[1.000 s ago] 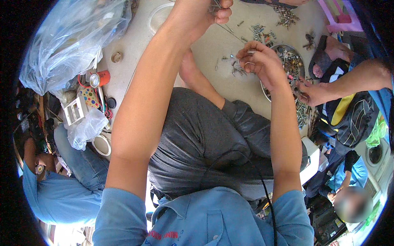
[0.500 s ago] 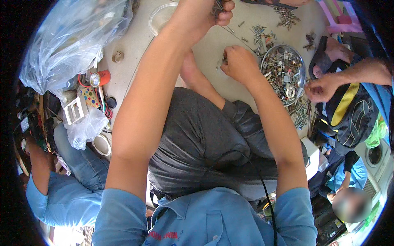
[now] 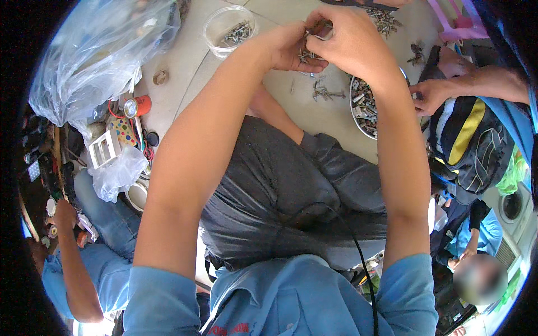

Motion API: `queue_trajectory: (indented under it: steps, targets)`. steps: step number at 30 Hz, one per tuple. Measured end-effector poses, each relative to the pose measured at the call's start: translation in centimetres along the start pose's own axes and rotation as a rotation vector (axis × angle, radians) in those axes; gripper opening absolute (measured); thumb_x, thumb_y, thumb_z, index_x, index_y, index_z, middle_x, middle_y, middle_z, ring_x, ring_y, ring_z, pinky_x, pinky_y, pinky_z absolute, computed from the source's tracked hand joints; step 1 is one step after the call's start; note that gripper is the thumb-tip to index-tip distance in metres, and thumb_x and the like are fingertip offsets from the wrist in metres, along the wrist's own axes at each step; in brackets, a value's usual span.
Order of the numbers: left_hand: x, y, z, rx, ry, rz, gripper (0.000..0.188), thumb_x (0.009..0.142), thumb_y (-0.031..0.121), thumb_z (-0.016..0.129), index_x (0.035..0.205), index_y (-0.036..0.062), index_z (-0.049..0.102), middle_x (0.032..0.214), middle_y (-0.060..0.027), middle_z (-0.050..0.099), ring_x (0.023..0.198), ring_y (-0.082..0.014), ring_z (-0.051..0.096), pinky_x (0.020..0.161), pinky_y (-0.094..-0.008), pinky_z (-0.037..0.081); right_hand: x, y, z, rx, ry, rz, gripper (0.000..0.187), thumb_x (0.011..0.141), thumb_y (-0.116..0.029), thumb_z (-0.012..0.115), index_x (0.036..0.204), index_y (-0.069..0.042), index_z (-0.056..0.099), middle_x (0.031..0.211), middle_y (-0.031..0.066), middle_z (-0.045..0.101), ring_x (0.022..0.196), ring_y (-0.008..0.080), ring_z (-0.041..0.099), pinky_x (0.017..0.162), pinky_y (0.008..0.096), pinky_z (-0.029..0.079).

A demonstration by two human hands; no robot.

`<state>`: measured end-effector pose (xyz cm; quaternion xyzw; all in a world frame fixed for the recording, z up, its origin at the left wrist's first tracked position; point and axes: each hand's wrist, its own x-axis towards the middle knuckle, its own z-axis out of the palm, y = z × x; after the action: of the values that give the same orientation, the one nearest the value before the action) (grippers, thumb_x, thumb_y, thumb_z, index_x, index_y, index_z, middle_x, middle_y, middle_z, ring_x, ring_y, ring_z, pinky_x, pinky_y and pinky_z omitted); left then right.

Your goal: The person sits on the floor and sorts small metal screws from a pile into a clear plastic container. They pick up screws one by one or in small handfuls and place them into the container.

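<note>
My left hand (image 3: 288, 47) is cupped around a bunch of screws (image 3: 307, 56), their shanks showing at its fingers. My right hand (image 3: 353, 42) meets it from the right, fingers curled together at the left fingertips; whatever they grip is hidden. Left of both hands stands a round clear plastic tub (image 3: 208, 36) with several screws (image 3: 238, 33) inside. Below the hands a small cluster of loose screws (image 3: 326, 92) lies on the tiled floor. A round metal bowl (image 3: 353, 115) full of mixed hardware (image 3: 364, 103) sits beside my right forearm, which partly covers it.
Another person's hand (image 3: 434, 95) is by the bowl's right side. A screw pile (image 3: 385, 22) lies at the far right, near a pink plastic stool (image 3: 459, 25). A large clear bag (image 3: 101, 56), a tape roll (image 3: 161, 77) and a red can (image 3: 138, 106) are at left.
My left hand has come nearer and my right hand has moved farther away and up to it, so they now meet. The tub's screws and the floor cluster have come into sight.
</note>
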<state>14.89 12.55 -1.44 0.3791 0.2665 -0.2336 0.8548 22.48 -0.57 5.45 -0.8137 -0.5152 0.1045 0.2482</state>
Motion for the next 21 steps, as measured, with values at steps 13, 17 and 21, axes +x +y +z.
queue_trajectory:
  steps: [13, 17, 21]
  targets:
    - [4.5, -1.0, -2.4, -0.083, 0.133, 0.191, 0.028, 0.106, 0.026, 0.050, 0.084, 0.0090, 0.057, 0.072, -0.0038, 0.058, 0.061, -0.0182, 0.055, 0.057, -0.0343, 0.048, -7.7, 3.0, 8.8, -0.320, -0.083, 0.324, 0.017, 0.077, -0.019, 0.073, 0.084, -0.005, 0.079, 0.092, 0.0172, 0.075, 0.091, 0.0355, 0.070, 0.082, 0.0473, 0.055]
    - [4.0, -0.7, -1.7, -0.027, 0.191, 0.174, 0.028, 0.105, 0.026, 0.052, 0.085, 0.0084, 0.058, 0.072, -0.0041, 0.059, 0.062, -0.0183, 0.056, 0.057, -0.0342, 0.048, -8.6, 3.3, 11.3, -0.424, -0.040, 0.310, 0.016, 0.077, -0.020, 0.073, 0.085, -0.008, 0.080, 0.091, 0.0131, 0.072, 0.096, 0.0339, 0.067, 0.084, 0.0482, 0.048]
    - [3.9, -0.7, -2.5, -0.040, 0.195, 0.185, 0.027, 0.105, 0.026, 0.053, 0.086, 0.0078, 0.059, 0.073, -0.0042, 0.060, 0.062, -0.0183, 0.056, 0.058, -0.0345, 0.049, -8.3, 2.8, 11.2, -0.344, -0.121, 0.273, 0.016, 0.078, -0.021, 0.073, 0.087, -0.009, 0.078, 0.093, 0.0117, 0.072, 0.096, 0.0329, 0.066, 0.086, 0.0473, 0.046]
